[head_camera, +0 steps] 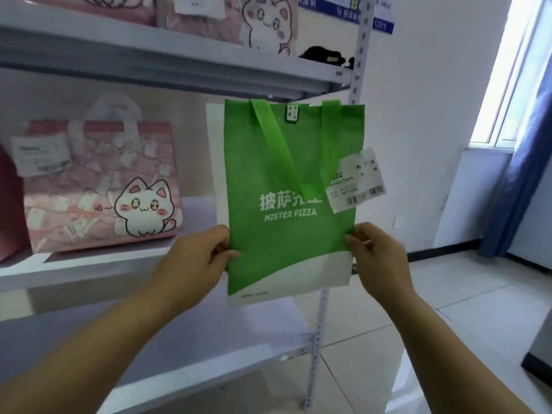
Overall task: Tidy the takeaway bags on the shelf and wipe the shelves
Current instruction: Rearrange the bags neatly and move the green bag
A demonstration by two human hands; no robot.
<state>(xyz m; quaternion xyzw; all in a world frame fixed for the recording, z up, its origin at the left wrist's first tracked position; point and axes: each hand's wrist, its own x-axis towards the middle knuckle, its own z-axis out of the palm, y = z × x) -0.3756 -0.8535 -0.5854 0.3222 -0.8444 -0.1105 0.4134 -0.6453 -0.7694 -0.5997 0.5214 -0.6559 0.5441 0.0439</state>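
A flat green and white takeaway bag [286,240] marked MISTER PIZZA is held upright in front of the shelf's right end. My left hand [197,258] pinches its lower left edge. My right hand [376,255] pinches its lower right edge. The bag's green handles hang down over its front, and a white receipt [355,180] sticks out from its right side. A pink bag with a cartoon cat [98,189] stands on the middle shelf [89,267] to the left.
More pink cat bags [268,22] stand on the upper shelf [149,58], with a black object [324,55] at its right end. The perforated metal upright [357,85] rises behind the green bag. A lower shelf [179,339], tiled floor [448,309] and blue curtain [519,174] lie right.
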